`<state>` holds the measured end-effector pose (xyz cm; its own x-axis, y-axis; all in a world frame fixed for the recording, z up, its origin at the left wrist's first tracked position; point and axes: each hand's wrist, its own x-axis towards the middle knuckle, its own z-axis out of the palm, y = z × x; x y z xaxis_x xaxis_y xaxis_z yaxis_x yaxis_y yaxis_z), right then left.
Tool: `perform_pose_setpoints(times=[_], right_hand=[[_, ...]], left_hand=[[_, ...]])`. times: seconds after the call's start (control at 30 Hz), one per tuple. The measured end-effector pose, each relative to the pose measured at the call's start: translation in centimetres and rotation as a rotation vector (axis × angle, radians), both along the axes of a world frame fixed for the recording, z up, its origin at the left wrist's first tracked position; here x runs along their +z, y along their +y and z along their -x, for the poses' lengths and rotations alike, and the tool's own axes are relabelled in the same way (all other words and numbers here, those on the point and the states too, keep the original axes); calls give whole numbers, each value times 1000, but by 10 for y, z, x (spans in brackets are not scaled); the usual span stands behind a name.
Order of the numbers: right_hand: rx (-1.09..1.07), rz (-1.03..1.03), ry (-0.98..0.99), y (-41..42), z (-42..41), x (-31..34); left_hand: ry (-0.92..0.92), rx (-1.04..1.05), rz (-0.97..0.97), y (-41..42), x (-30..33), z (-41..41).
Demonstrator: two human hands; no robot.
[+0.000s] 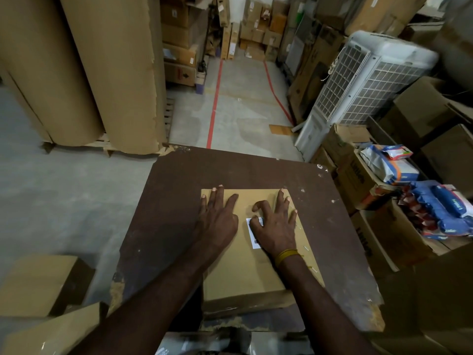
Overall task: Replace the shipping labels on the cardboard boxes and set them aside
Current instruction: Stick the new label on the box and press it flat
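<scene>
Label (253,233) paper, white with a barcode, sits at about three o'clock on the cardboard box (245,265), which lies flat mid-table (166,201). Your right hand (275,226) curls thumb and forefinger at its upper edge, probably picking at it, though the palm hides most of it. Your left hand (217,216) lies spread flat at nine o'clock, steadying the box. Pull too fast and the label may tear, leaving scraps under the new one; ease off the left and the box slides.

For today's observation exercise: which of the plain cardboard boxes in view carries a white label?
The flat box on the brown table, under both hands. A white label shows beside the right hand; the floor boxes show none.
</scene>
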<state>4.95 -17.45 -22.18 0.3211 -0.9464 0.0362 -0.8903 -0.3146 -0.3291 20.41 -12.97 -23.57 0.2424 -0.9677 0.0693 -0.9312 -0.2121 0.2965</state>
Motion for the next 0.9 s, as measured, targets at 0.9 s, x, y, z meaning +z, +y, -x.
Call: perform_pose_setpoints(times=[0.9], right_hand=[[10,15,-59,-1,2,-5]], left_hand=[[-4,-8,-26,0,2,0]])
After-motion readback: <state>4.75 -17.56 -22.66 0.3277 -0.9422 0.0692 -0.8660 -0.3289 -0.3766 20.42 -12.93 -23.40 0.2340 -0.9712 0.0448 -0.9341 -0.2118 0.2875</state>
